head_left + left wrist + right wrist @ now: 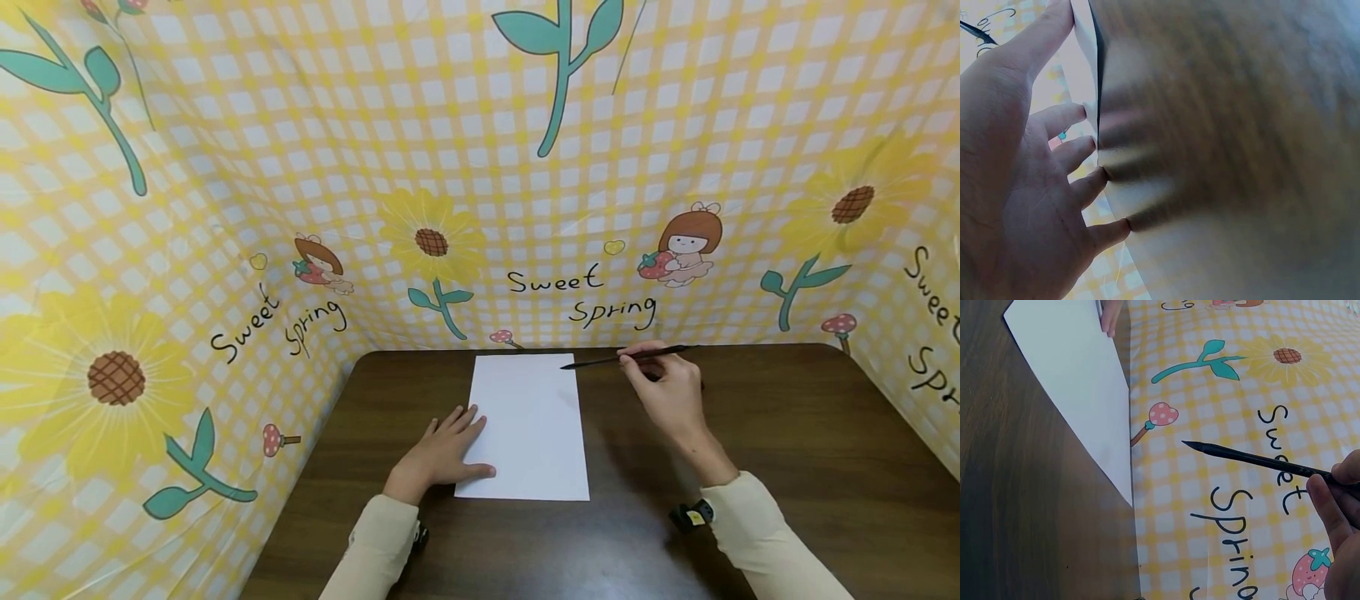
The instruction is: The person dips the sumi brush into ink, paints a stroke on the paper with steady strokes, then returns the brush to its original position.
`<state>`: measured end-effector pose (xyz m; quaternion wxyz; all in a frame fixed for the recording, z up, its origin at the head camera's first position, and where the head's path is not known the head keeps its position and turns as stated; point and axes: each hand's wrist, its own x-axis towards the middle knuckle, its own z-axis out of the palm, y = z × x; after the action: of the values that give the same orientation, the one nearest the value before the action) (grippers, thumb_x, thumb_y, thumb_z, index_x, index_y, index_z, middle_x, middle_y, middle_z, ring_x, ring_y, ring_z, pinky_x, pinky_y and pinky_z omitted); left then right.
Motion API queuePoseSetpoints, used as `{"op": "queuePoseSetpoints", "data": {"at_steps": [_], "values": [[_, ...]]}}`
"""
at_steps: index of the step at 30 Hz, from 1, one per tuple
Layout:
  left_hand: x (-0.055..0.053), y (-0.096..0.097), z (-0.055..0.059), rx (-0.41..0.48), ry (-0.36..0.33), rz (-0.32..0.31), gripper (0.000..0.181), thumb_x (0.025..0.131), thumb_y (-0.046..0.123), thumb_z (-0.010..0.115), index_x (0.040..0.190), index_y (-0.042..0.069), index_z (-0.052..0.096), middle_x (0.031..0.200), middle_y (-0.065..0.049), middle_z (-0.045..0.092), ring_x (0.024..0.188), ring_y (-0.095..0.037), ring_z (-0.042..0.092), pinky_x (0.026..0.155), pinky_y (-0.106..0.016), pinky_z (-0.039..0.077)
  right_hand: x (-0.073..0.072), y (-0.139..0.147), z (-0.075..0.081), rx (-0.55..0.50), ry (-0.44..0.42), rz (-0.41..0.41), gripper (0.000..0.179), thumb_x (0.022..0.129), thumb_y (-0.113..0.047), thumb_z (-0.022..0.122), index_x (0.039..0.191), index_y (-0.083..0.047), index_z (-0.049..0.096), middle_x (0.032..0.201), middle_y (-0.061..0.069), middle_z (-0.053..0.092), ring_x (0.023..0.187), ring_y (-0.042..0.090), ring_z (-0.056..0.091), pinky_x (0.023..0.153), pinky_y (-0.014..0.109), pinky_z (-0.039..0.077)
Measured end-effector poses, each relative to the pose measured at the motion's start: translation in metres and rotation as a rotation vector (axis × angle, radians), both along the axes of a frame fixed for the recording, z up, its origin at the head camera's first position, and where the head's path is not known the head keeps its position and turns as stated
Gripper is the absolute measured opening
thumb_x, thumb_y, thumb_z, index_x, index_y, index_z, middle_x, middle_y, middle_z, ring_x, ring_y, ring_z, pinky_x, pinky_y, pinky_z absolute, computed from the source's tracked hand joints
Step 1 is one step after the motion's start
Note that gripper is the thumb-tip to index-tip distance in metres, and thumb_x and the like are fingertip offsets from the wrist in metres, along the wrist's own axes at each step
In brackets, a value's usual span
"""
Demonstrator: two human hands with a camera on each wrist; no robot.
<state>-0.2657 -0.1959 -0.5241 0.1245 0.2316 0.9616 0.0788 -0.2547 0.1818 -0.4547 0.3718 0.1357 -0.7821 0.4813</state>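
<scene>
A blank white sheet of paper (525, 425) lies lengthwise on the dark brown table. My left hand (446, 450) rests over its left edge with fingers spread and straight; in the left wrist view, the fingertips of that left hand (1041, 181) touch down along the paper's edge. Above the table, to the right of the sheet, my right hand (671, 392) pinches a slim black paintbrush (592, 363) between thumb and fingers. The brush lies nearly level, its pointed tip over the paper's upper right corner. In the right wrist view the paintbrush (1241, 454) shows a dark, tapered tip.
The wooden table (645, 542) ends at a yellow-and-white checked cloth (480, 167) that hangs behind it and on both sides, printed with sunflowers and lettering. A dark band with a small device (692, 517) sits at the right wrist.
</scene>
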Motion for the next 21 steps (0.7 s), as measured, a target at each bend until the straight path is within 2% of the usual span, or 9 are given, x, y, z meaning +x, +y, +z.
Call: {"op": "queuePoseSetpoints", "data": {"at_steps": [15, 21], "values": [[0.002, 0.0, 0.004, 0.02, -0.016, 0.008, 0.098, 0.094, 0.071, 0.066, 0.169, 0.016, 0.034, 0.179, -0.009, 0.021, 0.166, -0.038, 0.017, 0.128, -0.071, 0.018, -0.002, -0.016, -0.002, 0.007, -0.015, 0.05, 0.008, 0.095, -0.003, 0.08, 0.102, -0.003, 0.077, 0.101, 0.009, 0.081, 0.085, -0.006, 0.07, 0.076, 0.006, 0.053], [0.002, 0.001, 0.004, 0.028, -0.016, 0.007, 0.098, 0.094, 0.07, 0.067, 0.169, 0.016, 0.034, 0.179, -0.009, 0.021, 0.166, -0.039, 0.017, 0.128, -0.071, 0.018, -0.002, -0.022, -0.004, 0.02, -0.007, 0.061, 0.008, 0.095, -0.003, 0.08, 0.102, -0.005, 0.077, 0.1, 0.007, 0.081, 0.085, 0.003, 0.073, 0.076, 0.006, 0.053]]}}
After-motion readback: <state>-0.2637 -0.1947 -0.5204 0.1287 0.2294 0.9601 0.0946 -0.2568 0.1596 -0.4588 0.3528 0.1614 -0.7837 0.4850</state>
